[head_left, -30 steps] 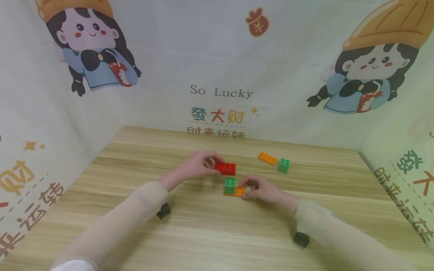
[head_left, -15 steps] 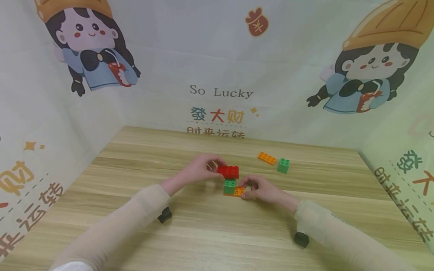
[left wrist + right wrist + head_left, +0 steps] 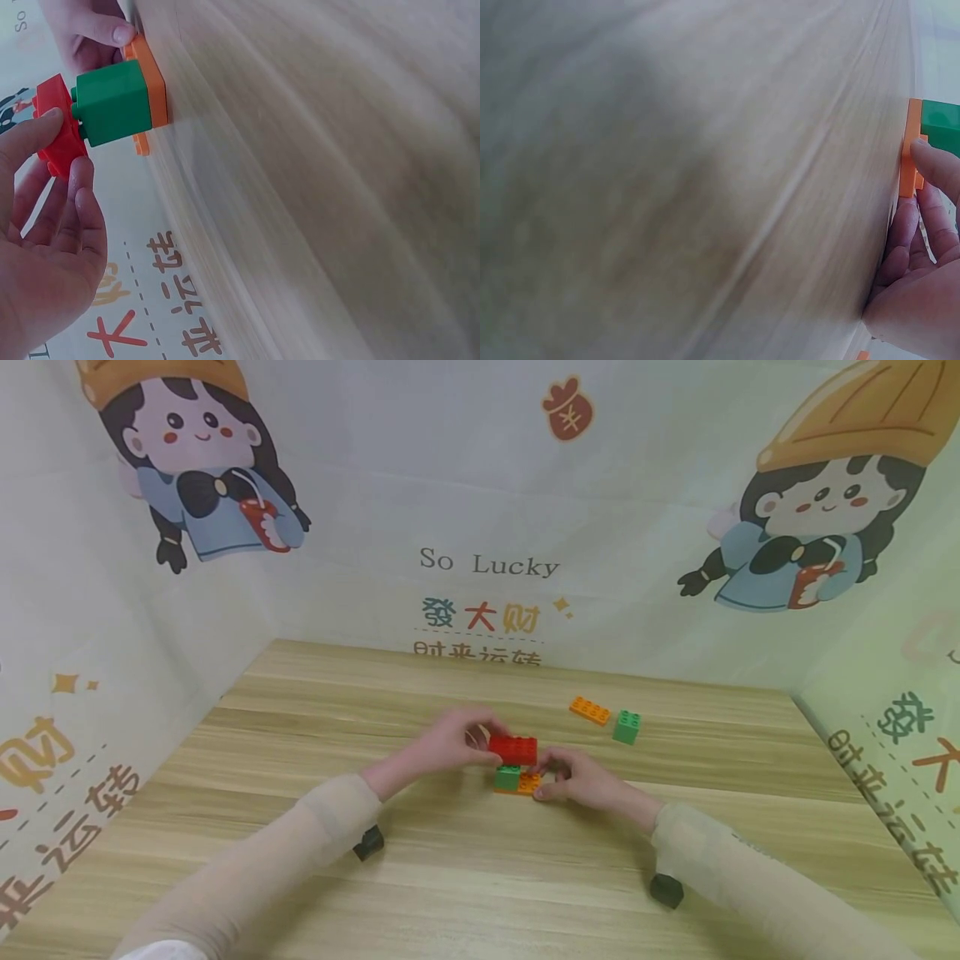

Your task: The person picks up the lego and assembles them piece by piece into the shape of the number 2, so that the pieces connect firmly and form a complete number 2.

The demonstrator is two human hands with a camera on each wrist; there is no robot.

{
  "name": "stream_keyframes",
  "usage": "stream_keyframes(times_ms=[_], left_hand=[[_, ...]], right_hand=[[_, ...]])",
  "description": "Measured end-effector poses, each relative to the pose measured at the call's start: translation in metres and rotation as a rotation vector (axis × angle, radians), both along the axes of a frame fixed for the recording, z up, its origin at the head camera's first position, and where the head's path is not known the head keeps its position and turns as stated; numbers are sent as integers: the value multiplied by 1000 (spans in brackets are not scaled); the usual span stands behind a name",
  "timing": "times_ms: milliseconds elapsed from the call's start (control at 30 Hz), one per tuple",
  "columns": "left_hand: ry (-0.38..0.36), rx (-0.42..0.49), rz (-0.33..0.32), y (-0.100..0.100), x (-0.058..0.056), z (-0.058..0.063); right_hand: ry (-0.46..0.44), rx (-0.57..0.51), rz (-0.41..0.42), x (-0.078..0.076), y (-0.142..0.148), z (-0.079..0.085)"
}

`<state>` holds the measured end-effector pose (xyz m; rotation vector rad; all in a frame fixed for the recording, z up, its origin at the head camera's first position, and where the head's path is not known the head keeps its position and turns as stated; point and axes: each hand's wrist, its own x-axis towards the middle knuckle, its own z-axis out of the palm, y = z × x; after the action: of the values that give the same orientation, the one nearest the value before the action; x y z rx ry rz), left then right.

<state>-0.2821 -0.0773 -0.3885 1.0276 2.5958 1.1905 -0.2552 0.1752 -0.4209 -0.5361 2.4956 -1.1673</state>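
Observation:
A red toy building brick [image 3: 517, 751] is pinched between the thumb and fingers of my left hand [image 3: 456, 739]. It sits right at the studs of a green brick [image 3: 114, 103], slightly tilted against it in the left wrist view. That green brick stands on one end of a flat orange brick [image 3: 156, 88], which lies on the table. My right hand [image 3: 587, 778] grips the other end of the orange brick, thumb [image 3: 934, 163] on the near side and fingers behind. In the right wrist view the red brick is out of sight.
Farther back on the wooden table [image 3: 480, 885] lie a second flat orange brick [image 3: 590, 710] and a second green brick [image 3: 627, 727]. A small black object [image 3: 369, 842] shows under the left wrist, another [image 3: 666, 890] under the right. Printed cloth [image 3: 360, 527] walls surround the table.
My left hand has carried the red brick to the right and toward me, from behind the green brick to its top. My right hand has kept its grip in place.

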Motion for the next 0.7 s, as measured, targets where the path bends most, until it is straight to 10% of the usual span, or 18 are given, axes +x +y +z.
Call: stream_keyframes(times_ms=[700], left_hand=[[-13,18,10,8,9,-3]], right_hand=[[11,7,9,-1,1,-1]])
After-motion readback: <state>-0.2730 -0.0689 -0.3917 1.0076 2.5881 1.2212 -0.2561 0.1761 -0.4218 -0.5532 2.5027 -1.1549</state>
